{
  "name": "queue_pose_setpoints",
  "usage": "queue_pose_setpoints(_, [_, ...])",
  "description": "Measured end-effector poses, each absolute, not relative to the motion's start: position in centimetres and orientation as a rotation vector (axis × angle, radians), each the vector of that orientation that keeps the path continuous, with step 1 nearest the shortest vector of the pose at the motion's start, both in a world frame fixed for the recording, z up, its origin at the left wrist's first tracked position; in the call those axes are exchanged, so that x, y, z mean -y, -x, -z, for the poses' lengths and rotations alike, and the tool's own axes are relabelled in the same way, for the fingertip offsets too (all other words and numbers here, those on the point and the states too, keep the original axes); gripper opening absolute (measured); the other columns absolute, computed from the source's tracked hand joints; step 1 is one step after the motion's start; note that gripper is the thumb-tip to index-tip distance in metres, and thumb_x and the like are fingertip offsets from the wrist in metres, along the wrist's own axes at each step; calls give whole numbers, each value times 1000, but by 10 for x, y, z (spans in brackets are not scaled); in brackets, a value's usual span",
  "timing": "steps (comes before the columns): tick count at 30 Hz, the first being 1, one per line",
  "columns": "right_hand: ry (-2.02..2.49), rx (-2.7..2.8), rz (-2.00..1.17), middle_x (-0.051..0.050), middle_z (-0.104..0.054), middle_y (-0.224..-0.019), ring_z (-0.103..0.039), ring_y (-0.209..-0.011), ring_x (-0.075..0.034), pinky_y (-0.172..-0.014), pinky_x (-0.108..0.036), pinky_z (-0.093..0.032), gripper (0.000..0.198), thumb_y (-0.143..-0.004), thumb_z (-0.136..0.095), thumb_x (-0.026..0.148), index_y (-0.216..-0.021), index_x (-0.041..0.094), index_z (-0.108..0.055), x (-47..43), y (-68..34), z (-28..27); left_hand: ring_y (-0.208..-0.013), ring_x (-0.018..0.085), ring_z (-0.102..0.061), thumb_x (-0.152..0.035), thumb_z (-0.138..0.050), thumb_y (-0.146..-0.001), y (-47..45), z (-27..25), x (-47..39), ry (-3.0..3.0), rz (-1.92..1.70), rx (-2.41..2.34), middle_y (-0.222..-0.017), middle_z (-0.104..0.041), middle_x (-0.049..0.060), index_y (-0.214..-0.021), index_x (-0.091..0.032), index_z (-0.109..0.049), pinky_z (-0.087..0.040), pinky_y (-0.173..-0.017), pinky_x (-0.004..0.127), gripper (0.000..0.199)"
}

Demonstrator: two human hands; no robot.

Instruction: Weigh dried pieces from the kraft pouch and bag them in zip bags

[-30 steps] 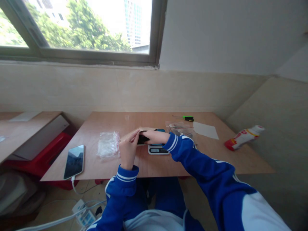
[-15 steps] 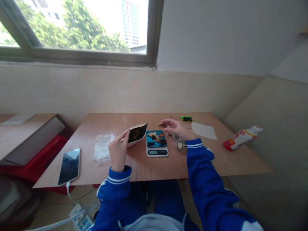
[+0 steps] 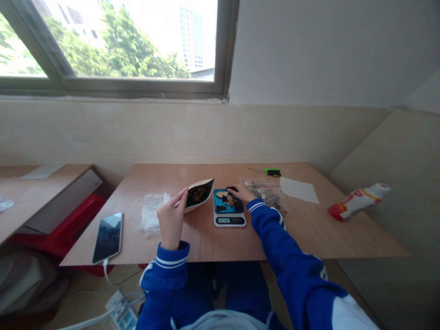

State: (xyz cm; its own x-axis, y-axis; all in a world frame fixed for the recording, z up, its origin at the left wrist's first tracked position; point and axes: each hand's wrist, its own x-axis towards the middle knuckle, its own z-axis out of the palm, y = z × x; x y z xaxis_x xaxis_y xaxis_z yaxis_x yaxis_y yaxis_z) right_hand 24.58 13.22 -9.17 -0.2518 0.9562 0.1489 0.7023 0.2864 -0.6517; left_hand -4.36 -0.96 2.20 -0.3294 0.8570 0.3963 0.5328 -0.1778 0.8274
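My left hand [image 3: 172, 220] is closed on the near-left edge of a pale pouch [image 3: 198, 205] with a dark inside. The pouch's mouth gapes open, and brown pieces show within. Right of it stands a small white digital scale [image 3: 229, 221] with a blue top. Several dried-looking slices [image 3: 225, 197], pale, brown and black, lie on that top. My right hand [image 3: 243, 192] reaches over the scale's back right corner. Its fingers pinch a dark piece [image 3: 233, 189] just at the slices; whether this piece touches the scale cannot be made out.
Clear zip bags [image 3: 271, 192] with small contents lie right of the scale, and clear plastic bags [image 3: 151, 213] lie left. Farther out are a phone [image 3: 107, 238] on a cable, a white paper [image 3: 299, 189], green and black screwdrivers [image 3: 272, 171] and a tilted red-white bottle [image 3: 357, 201].
My right hand has moved left and down from above the zip bags to the scale's top. My left hand still holds the pouch. The whole view has shifted slightly.
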Motion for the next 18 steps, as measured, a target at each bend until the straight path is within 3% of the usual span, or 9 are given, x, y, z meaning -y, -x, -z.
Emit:
queue_pose_setpoints(5, [1490,2119,-707,-9,-74,-101,-68,-92,-22,-85,-32,-51,29,-90,-51,33,-99,17,-74,-118,-248,81,-93,24,-70,-40,-59,-83,38,-21,8,-1615,-1475,-1770,-91,-76,0,-100,-29,-74,-51,-89,34,25])
queue_pose_setpoints(11, [1473,2081,-711,-10,-74,-102,-68,-95,-23,-87,-34,-52,24,-85,-55,25,-98,16,-74,-104,-250,54,-91,24,-70,-40,-58,-84,35,-22,9,-1616,-1441,-1751,-91,-76,1,-101,-28,-73,-53,-82,32,27])
queue_pose_setpoints(15, [1408,1937,-628,-11,-71,-110,-65,-103,-21,-92,-35,-49,29,-88,-47,21,-105,15,-70,-97,-247,16,-92,24,-70,-41,-58,-83,37,-21,9,-1631,-1456,-1780,-90,-76,1,-99,-28,-74,-53,-83,32,26])
queue_pose_setpoints(18, [1128,1802,-685,-9,-72,-105,-66,-98,-19,-92,-33,-50,27,-88,-48,22,-104,15,-69,-81,-235,-28,-91,24,-71,-42,-58,-84,35,-20,8,-1636,-1459,-1773,-91,-76,1,-100,-28,-74,-53,-84,33,27])
